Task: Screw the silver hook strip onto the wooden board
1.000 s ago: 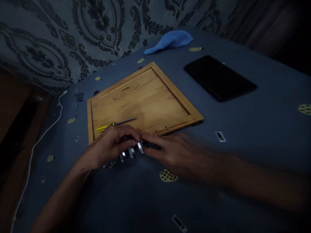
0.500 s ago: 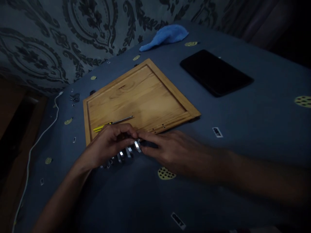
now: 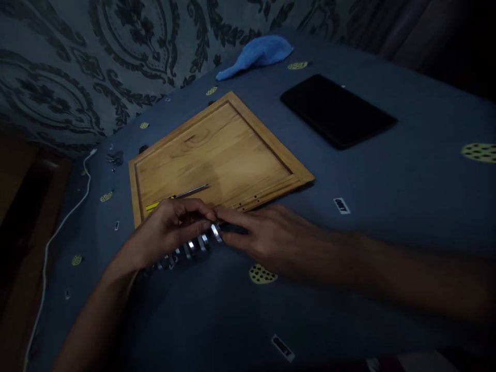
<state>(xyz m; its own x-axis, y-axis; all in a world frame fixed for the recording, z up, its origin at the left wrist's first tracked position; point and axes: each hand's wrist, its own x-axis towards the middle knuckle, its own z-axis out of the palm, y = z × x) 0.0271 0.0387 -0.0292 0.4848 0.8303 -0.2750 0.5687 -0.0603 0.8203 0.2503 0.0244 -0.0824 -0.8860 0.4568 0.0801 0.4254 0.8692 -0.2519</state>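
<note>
My left hand [image 3: 170, 225] is closed, its thumb and index finger pinching at a shiny curved metal piece [image 3: 216, 233]. From the other side, my right hand [image 3: 267, 232] has its fingers closed on the same piece, their tips meeting the left ones. Several similar metal pieces [image 3: 189, 250] lie in a row below the left hand, beside the near edge of a wooden framed board [image 3: 213, 150]. Small dark holes show along that edge. A screwdriver [image 3: 191, 191] with a yellow handle rests on the board, its handle partly hidden behind my left hand.
A black tablet-like slab [image 3: 337, 111] lies right of the board on the dark blue patterned cloth [image 3: 372, 206]. Behind are a blue cloth [image 3: 258, 54] and a patterned wall [image 3: 135, 46]. At left are small metal bits [image 3: 115, 157] and a white cable [image 3: 65, 212].
The view has shifted slightly, moving everything a little to the left. Both hands keep their hold on the metal piece, with hardly any change in their pose.
</note>
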